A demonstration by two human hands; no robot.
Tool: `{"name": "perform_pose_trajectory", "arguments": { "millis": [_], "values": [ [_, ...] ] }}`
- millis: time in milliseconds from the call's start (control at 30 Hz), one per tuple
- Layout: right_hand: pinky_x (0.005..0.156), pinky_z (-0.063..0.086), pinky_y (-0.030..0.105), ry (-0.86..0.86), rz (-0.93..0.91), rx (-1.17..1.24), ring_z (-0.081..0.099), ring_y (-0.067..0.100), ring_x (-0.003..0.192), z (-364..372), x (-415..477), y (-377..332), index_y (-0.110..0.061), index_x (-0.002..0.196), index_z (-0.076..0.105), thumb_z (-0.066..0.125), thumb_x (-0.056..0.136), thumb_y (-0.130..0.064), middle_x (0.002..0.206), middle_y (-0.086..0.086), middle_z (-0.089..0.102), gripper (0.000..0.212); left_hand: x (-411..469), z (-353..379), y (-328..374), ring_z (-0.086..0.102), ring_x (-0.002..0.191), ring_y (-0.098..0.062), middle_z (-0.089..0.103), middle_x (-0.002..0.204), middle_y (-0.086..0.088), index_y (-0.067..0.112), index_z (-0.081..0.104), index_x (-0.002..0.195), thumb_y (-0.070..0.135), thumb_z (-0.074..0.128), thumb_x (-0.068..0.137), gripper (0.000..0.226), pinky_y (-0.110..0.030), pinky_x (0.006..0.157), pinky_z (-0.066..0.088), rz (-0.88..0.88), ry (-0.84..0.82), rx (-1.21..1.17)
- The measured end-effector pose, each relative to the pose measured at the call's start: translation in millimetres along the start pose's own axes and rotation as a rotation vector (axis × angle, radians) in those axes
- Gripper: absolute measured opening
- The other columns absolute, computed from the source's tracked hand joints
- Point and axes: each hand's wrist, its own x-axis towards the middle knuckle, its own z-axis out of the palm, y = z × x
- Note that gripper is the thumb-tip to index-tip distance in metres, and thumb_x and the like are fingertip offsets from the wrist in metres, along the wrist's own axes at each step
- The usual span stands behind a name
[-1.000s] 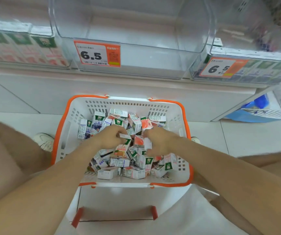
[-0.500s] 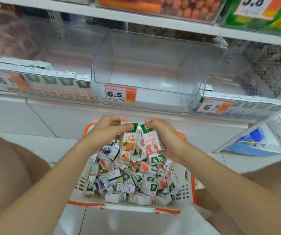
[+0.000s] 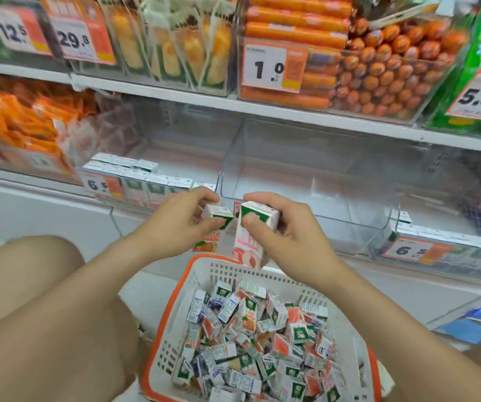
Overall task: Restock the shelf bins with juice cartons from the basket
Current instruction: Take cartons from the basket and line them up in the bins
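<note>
Juice cartons (image 3: 248, 245) sit pinched in left hand (image 3: 175, 224) and right hand (image 3: 294, 236).

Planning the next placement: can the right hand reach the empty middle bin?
Probably yes: the right hand, holding a carton, sits just before the bin, whose open top looks unobstructed.

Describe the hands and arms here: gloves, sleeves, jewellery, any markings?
The left hand and right hand are bare: no gloves, and no rings that I can see. The left forearm and right forearm are uncovered to the frame edge, with no sleeve, watch, strap or marking in view.
</note>
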Motion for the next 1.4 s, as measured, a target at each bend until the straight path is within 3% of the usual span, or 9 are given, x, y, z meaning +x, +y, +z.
{"name": "perform_pose_trajectory", "arguments": {
  "millis": [233, 333, 467, 667, 833, 1000, 1167, 1233, 1400],
  "values": [
    [0.097, 0.048, 0.032, 0.165, -0.398, -0.225, 0.062, 0.015, 0.109, 60, 68, -48, -0.025, 0.136, 0.065, 0.071, 0.097, -0.023, 0.121, -0.01, 0.069, 0.039, 3, -19, -37, 0.062, 0.092, -0.022, 0.06, 0.116, -0.007, 0.015, 0.037, 0.151, 0.022, 0.071, 0.099, 0.062, -0.017, 0.061, 0.05, -0.243, 0.201, -0.067],
    [0.096, 0.048, 0.04, 0.228, -0.459, -0.41, 0.06, 0.028, 0.111, 91, 118, -45, -0.022, 0.14, 0.061, 0.068, 0.098, -0.017, 0.125, 0.0, 0.066, 0.043, 2, -14, -50, 0.06, 0.09, -0.03, 0.057, 0.112, -0.012, 0.017, 0.034, 0.136, 0.011, 0.068, 0.099, 0.05, -0.038, 0.06, 0.059, -0.263, 0.193, 0.016],
    [0.078, 0.046, 0.039, 0.171, -0.354, -0.588, 0.058, 0.033, 0.103, 121, 176, -35, -0.026, 0.144, 0.057, 0.061, 0.103, -0.017, 0.119, 0.006, 0.06, 0.043, -5, -14, -67, 0.059, 0.1, -0.039, 0.055, 0.121, -0.016, 0.02, 0.023, 0.145, -0.001, 0.062, 0.096, 0.066, -0.055, 0.082, 0.054, -0.238, 0.16, 0.17],
    [0.084, 0.047, 0.039, -0.051, -0.065, -0.61, 0.058, 0.038, 0.108, 155, 232, -8, -0.02, 0.107, 0.072, 0.07, 0.092, -0.014, 0.108, 0.007, 0.069, 0.017, -4, -18, -74, 0.054, 0.086, -0.033, 0.05, 0.101, -0.008, 0.021, 0.026, 0.139, -0.001, 0.06, 0.097, 0.058, -0.047, 0.071, 0.048, -0.223, 0.18, 0.142],
    [0.103, 0.045, 0.031, -0.32, -0.008, -0.66, 0.058, 0.03, 0.13, 159, 241, -5, -0.01, 0.138, 0.064, 0.053, 0.1, -0.014, 0.139, 0.012, 0.065, 0.04, -5, -18, -75, 0.052, 0.078, -0.029, 0.043, 0.088, 0.0, 0.026, 0.026, 0.126, -0.004, 0.059, 0.095, 0.055, -0.037, 0.061, 0.036, -0.215, 0.167, 0.183],
    [0.099, 0.047, 0.036, -0.326, -0.242, -0.786, 0.058, 0.038, 0.115, 133, 214, -19, -0.019, 0.122, 0.069, 0.048, 0.097, -0.008, 0.118, 0.008, 0.071, 0.035, -3, -22, -71, 0.059, 0.093, -0.027, 0.056, 0.106, -0.005, 0.022, 0.039, 0.132, 0.008, 0.062, 0.102, 0.041, -0.043, 0.069, 0.059, -0.19, 0.2, 0.008],
    [0.079, 0.055, 0.031, -0.061, -0.487, -0.672, 0.061, 0.004, 0.072, 76, 135, -16, -0.018, 0.111, 0.076, 0.06, 0.095, -0.013, 0.089, -0.009, 0.073, 0.023, -2, -18, -48, 0.068, 0.097, -0.023, 0.059, 0.113, -0.004, 0.023, 0.059, 0.119, 0.02, 0.067, 0.103, 0.019, -0.029, 0.068, 0.062, -0.212, 0.19, -0.331],
    [0.077, 0.054, 0.026, -0.034, -0.459, -0.625, 0.061, 0.001, 0.074, 52, 103, -4, -0.02, 0.111, 0.074, 0.065, 0.096, -0.016, 0.09, -0.013, 0.069, 0.018, 0, -13, -39, 0.071, 0.103, -0.022, 0.062, 0.119, -0.003, 0.029, 0.065, 0.116, 0.024, 0.07, 0.101, 0.017, -0.043, 0.09, 0.062, -0.189, 0.166, -0.449],
    [0.092, 0.058, 0.032, -0.128, -0.176, -0.316, 0.071, 0.005, 0.101, 14, 60, 24, -0.027, 0.135, 0.064, 0.073, 0.097, -0.035, 0.11, -0.012, 0.074, 0.04, 6, 3, -2, 0.075, 0.104, -0.029, 0.071, 0.123, -0.007, 0.021, 0.067, 0.121, 0.015, 0.068, 0.102, 0.02, -0.046, 0.092, 0.063, -0.14, 0.037, -0.762]
  ]
}}
